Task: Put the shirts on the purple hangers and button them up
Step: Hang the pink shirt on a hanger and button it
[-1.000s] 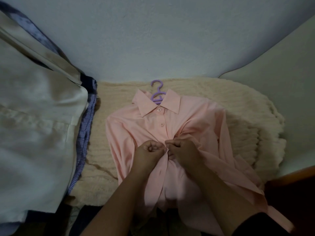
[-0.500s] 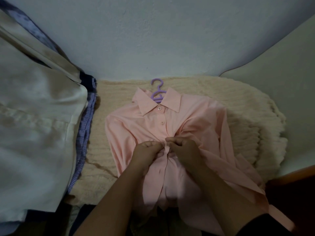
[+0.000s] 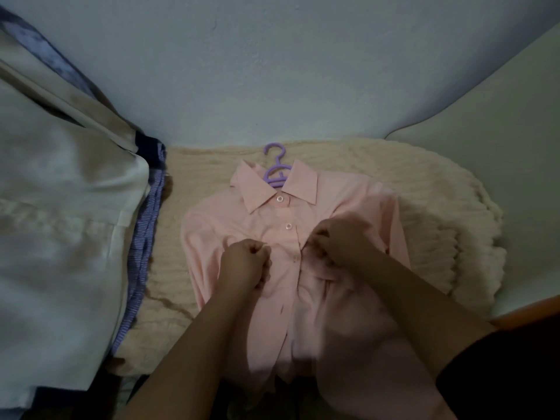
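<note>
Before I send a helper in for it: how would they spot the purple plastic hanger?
Start at the cream knitted blanket below the pale wall. On it lies a pink collared button-up shirt. The purple plastic hanger sticks out of its collar toward the wall, the only purple hook there, unlike the striped purple fabric at the left.

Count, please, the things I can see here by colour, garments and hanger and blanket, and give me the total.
Pink: 1, the pink shirt
Purple: 1, the purple hanger
White: 1, the white garment
Blue striped: 1, the blue striped garment, under the white one
Cream: 1, the cream knitted blanket
Total: 5
</note>
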